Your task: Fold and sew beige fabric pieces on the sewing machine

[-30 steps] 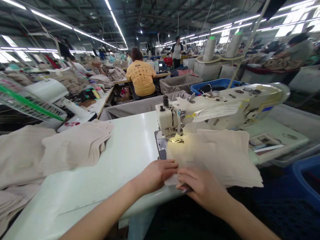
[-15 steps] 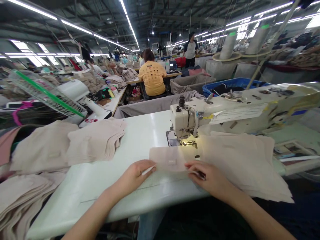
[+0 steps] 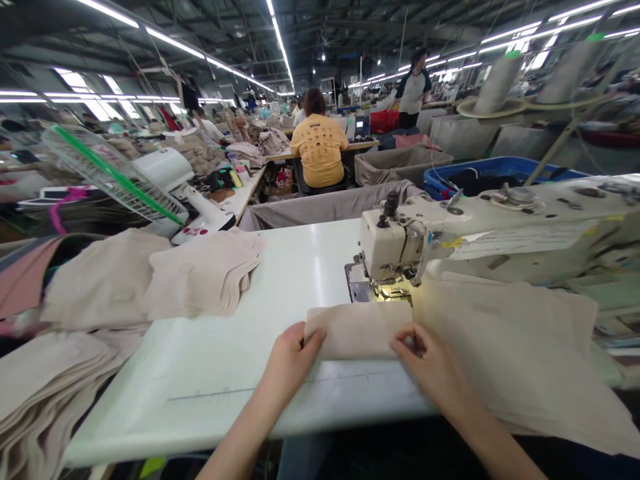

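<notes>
A small beige fabric piece point(image 3: 357, 332) lies in front of the sewing machine point(image 3: 395, 240), its far edge close to the lit presser foot point(image 3: 393, 293). My left hand point(image 3: 295, 350) pinches its left end, thumb on top. At the right end, my right hand point(image 3: 425, 357) holds the near corner between thumb and fingertips. No label shows on the side facing up. Beside my right hand a stack of larger beige fabric panels point(image 3: 520, 353) spreads under the machine arm and over the table's front edge.
Stacks of beige cut pieces point(image 3: 200, 277) lie on the left of the white table point(image 3: 280, 273), near a white fan point(image 3: 165, 167) with a green bar. Beyond the table are a grey cloth-lined bin point(image 3: 310, 208) and a seated person in a yellow shirt point(image 3: 320, 150).
The fabric piece has been turned or folded over, so its small label no longer shows. My left hand has taken its left end, thumb on top. The view has shifted left.
</notes>
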The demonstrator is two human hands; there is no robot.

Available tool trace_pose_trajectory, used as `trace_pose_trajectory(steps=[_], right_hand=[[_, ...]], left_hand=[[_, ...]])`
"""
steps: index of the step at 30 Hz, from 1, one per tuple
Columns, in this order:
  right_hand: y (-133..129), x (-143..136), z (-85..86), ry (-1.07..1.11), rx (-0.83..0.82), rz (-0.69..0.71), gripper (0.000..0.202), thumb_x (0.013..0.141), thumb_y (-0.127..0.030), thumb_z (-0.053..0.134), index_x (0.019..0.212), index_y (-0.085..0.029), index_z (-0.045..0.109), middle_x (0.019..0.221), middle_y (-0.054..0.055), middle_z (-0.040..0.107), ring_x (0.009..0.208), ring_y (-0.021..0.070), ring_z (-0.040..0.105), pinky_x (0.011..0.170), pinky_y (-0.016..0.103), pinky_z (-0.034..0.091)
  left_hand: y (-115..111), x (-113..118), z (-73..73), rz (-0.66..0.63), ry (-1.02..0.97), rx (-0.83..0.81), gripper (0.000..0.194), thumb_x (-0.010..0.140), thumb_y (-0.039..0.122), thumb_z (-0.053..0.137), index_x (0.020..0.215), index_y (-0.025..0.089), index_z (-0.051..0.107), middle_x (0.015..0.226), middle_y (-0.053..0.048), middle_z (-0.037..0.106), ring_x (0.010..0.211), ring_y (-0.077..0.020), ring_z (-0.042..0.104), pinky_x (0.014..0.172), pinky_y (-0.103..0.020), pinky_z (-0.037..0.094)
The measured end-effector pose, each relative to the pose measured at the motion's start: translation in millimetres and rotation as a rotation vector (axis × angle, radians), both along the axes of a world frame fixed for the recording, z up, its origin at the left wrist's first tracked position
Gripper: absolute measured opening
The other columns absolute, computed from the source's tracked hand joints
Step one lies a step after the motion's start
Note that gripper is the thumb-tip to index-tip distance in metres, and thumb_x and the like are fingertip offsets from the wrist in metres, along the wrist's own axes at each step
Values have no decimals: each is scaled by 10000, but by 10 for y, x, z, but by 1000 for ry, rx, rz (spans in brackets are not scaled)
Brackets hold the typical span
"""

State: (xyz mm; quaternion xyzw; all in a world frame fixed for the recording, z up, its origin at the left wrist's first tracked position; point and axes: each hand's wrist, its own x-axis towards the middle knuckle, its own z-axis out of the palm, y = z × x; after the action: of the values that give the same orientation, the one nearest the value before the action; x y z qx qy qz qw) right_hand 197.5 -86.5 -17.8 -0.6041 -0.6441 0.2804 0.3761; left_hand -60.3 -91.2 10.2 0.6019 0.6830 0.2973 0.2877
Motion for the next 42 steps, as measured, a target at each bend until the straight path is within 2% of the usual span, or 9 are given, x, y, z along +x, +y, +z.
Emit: trace_pose_trajectory(steps=[3,6,8,10,13,20,25,30,42], right_hand=[[33,-3,23,-35,-36,-14,178,784,-427,598,780,-263,668,636,-13,670,572,197,615,552,296,471],[39,5,20,-58,-56,-23,197,777,-445,593,760,-270,681,654,-2,690,591,209,633,555,305,482],[31,18,8,-57,-44,-25,232,795,-471,589,783,-268,701,711,14,716,631,215,647,588,315,500],[24,32,-10,-53,-14,-24,267,815,-487,583,845,-263,727,802,33,745,687,223,660,639,329,518],[15,50,-46,-78,9,-30,273,826,-474,583,889,-261,742,847,44,751,705,228,657,679,343,528],[3,78,-106,-128,5,-30,276,854,-490,576,875,-267,738,871,47,752,711,227,662,684,334,534],[15,101,-132,-151,-20,-6,294,862,-507,579,888,-265,743,870,41,754,705,216,668,655,311,532],[5,111,-127,-148,-42,-12,297,876,-505,579,910,-260,744,891,33,756,740,208,679,686,297,536],[-34,121,-179,-159,-70,-22,322,922,-532,552,984,-267,724,1044,38,755,899,221,699,771,300,551]], left_hand=[[-39,19,-22,42,36,25,347,857,456,514,668,198,650,652,-22,623,680,-217,585,655,-307,436],[-75,17,-54,99,-1,68,353,868,434,508,1006,185,716,678,3,614,673,-202,587,667,-304,450],[-97,9,-78,139,-42,82,513,879,448,501,1283,156,619,663,30,575,634,-188,568,649,-298,448],[-112,3,-101,157,-64,82,606,888,458,498,1393,124,526,641,53,520,600,-174,543,628,-291,436],[-117,9,-120,159,-71,88,618,897,429,504,1432,123,467,671,59,513,607,-161,543,640,-289,437],[-107,2,-145,165,-107,111,385,905,387,508,1229,181,514,760,37,557,600,-145,552,582,-274,441],[-86,-29,-142,101,-46,134,145,921,326,484,920,213,575,730,21,584,659,-160,586,637,-288,465],[-23,-32,-123,35,51,191,190,912,283,491,893,215,668,842,-28,686,807,-199,639,763,-340,506],[11,2,-78,38,125,170,212,931,256,481,871,210,680,822,-28,681,798,-195,641,756,-341,523]])
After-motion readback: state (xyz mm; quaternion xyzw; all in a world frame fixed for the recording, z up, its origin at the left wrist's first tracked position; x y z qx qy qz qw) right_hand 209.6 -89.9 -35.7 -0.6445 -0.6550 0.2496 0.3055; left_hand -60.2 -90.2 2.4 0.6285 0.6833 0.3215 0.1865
